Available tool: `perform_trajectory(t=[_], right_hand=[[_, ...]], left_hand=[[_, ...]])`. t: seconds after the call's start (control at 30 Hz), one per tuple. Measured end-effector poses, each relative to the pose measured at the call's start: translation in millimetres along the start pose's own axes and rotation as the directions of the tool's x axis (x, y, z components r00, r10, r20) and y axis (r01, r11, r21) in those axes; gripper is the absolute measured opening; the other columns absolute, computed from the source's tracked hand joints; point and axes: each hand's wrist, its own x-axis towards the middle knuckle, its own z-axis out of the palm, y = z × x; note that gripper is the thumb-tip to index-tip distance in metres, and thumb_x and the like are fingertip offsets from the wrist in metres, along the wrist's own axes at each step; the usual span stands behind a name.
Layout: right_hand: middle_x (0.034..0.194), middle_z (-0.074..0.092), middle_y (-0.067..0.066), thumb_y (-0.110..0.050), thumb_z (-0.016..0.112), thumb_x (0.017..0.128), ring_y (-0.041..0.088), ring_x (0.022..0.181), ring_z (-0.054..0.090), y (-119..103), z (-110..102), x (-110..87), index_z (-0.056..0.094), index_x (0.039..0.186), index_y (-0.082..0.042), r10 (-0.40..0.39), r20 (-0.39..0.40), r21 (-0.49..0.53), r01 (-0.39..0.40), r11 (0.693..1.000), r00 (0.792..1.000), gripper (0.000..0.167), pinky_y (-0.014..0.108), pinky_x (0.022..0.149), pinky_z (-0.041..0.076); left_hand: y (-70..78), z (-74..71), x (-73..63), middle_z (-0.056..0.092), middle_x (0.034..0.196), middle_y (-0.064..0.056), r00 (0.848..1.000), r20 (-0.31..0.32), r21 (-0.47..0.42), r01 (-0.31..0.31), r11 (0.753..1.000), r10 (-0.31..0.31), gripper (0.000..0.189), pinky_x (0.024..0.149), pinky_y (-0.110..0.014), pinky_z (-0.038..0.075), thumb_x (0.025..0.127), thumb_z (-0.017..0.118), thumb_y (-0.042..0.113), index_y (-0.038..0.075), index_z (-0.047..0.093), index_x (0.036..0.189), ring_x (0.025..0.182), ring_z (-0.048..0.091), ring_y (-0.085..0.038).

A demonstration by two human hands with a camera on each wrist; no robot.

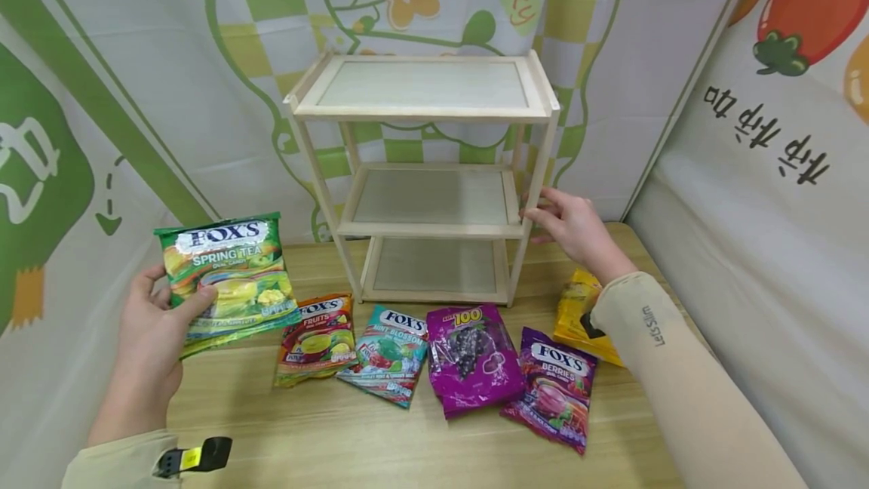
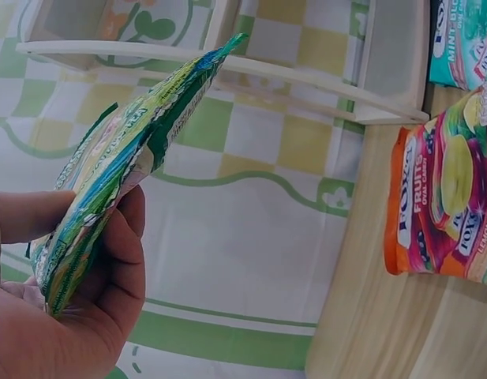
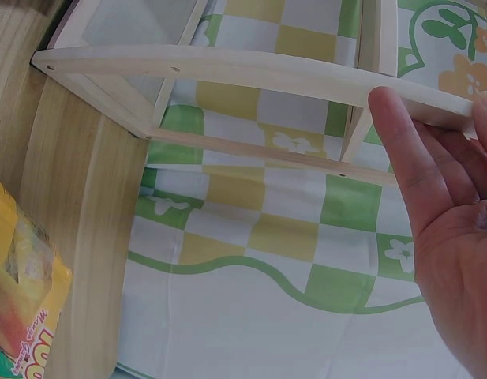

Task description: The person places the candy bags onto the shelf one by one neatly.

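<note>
Left grip (image 1: 151,334) has the tea bag (image 1: 234,278) pinched, thumb on the front, up off the surface (image 1: 380,436) at 8 o'clock from the rack (image 1: 434,198). Right grip (image 1: 575,231) is touching the rack at 3 o'clock, can't tell if it's wrapped round. Fruits bag (image 1: 317,342) sits at 7, grape bag (image 1: 475,361) nearly 6, berries bag (image 1: 553,391) 5, yellow bag (image 1: 570,312) 4.

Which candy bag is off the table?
The green Fox's Spring Tea bag, held up in the left hand; the other five bags lie on the table.
</note>
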Motion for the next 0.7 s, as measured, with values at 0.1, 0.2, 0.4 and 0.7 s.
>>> perform_trajectory(t=[0.1, 0.2, 0.4, 0.7], right_hand=[[0.131, 0.066, 0.022, -0.020, 0.053, 0.108, 0.035, 0.105, 0.072, -1, 0, -0.9, 0.053, 0.143, -0.003, 0.002, -0.003, -0.001, -0.002, 1.000, 1.000, 0.039, 0.030, 0.076, 0.064], [0.130, 0.066, 0.023, -0.020, 0.053, 0.108, 0.036, 0.105, 0.072, -1, 1, -1.6, 0.053, 0.142, -0.003, 0.000, -0.008, 0.000, 0.000, 1.000, 1.000, 0.038, 0.031, 0.076, 0.064], [0.129, 0.067, 0.022, -0.020, 0.053, 0.108, 0.035, 0.104, 0.073, -2, 0, -2.4, 0.055, 0.141, -0.003, 0.002, -0.012, 0.007, -0.002, 1.000, 1.000, 0.037, 0.030, 0.076, 0.064], [0.128, 0.068, 0.022, -0.020, 0.054, 0.108, 0.034, 0.103, 0.073, -2, 0, -2.5, 0.055, 0.141, -0.004, -0.011, -0.011, -0.005, 0.011, 1.000, 1.000, 0.037, 0.030, 0.075, 0.064]], left_hand=[[2.2, 1.4, -1.3, 0.064, 0.106, 0.013, 1.000, 0.003, -0.011, -0.008, 1.000, 0.009, 0.060, 0.062, -0.021, 0.061, 0.097, 0.071, 0.012, 0.027, 0.031, 0.139, 0.078, 0.072, -0.005], [4.8, 3.0, -2.3, 0.065, 0.106, 0.013, 1.000, 0.005, -0.016, -0.017, 1.000, 0.017, 0.060, 0.062, -0.021, 0.061, 0.097, 0.071, 0.012, 0.026, 0.031, 0.140, 0.079, 0.072, -0.005], [9.2, 6.5, -6.4, 0.065, 0.107, 0.012, 0.999, 0.001, -0.019, -0.042, 0.999, 0.042, 0.059, 0.061, -0.021, 0.061, 0.097, 0.071, 0.012, 0.025, 0.032, 0.139, 0.080, 0.072, -0.004], [14.9, 12.4, -8.9, 0.065, 0.108, 0.010, 0.997, -0.008, -0.023, -0.071, 0.997, 0.071, 0.058, 0.061, -0.021, 0.061, 0.097, 0.071, 0.011, 0.024, 0.034, 0.139, 0.079, 0.072, -0.004]])
